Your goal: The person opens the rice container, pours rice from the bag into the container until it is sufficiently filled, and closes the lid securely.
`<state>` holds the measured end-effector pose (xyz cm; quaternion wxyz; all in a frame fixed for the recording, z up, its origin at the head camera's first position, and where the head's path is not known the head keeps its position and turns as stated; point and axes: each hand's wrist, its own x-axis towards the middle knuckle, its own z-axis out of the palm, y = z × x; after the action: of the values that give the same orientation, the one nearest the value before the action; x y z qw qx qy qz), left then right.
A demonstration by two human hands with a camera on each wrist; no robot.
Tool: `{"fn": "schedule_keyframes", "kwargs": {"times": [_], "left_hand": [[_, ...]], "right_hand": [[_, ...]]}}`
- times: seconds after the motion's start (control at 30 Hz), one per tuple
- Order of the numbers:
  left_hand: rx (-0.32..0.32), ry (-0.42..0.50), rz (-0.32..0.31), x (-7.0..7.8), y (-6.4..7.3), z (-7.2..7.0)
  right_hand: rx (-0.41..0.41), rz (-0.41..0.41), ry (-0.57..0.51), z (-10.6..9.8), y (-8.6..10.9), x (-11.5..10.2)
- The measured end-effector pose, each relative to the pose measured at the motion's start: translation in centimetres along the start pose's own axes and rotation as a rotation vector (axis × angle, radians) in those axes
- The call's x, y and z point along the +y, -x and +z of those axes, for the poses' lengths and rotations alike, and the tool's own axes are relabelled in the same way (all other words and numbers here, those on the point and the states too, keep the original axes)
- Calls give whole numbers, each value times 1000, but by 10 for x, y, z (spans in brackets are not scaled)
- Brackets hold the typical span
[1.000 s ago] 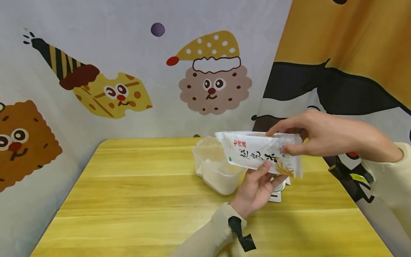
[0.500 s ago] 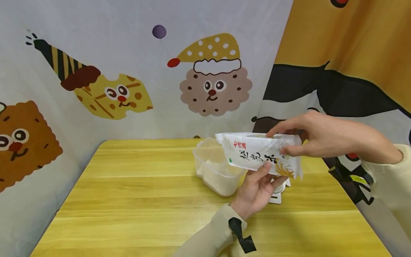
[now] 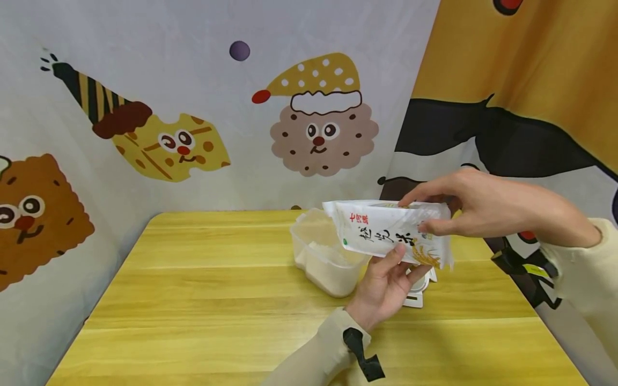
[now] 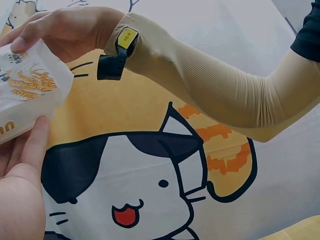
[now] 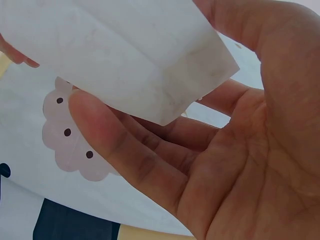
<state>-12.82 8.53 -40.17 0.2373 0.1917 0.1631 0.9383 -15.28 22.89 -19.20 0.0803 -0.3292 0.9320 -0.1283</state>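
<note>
A white printed rice bag is held on its side above the table, its left end over the rim of a clear plastic container. Pale rice fills the lower part of the container. My left hand supports the bag from below, thumb on its printed front. At the bag's right end my right hand grips it between thumb and fingers. The right wrist view shows the bag's plain white end between those fingers. In the left wrist view, wheat ears are printed on the bag.
A white flat object with slots lies on the table behind my left hand, partly hidden. The wooden table ends against a cartoon-printed curtain at the back and right.
The bag has shifted very slightly left, with both hands keeping their hold. The head view has tipped up a little.
</note>
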Motion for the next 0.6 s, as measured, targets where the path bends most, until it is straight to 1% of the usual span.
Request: {"fn": "schedule_keyframes", "kwargs": {"times": [0.13, 0.3, 0.37, 0.47, 0.57, 0.6], "left_hand": [[-1, 5, -3, 0, 0, 1], [8, 9, -2, 1, 0, 0], [12, 11, 3, 1, 0, 0], [11, 9, 18, 2, 0, 0], [14, 5, 27, 2, 0, 0], [14, 3, 32, 2, 0, 0]], "right_hand": [[11, -11, 3, 0, 1, -1], [42, -39, -32, 3, 1, 0], [79, -61, -41, 7, 2, 2], [156, -96, -27, 14, 4, 4], [234, -101, -17, 22, 7, 5], [257, -85, -24, 24, 9, 5]]}}
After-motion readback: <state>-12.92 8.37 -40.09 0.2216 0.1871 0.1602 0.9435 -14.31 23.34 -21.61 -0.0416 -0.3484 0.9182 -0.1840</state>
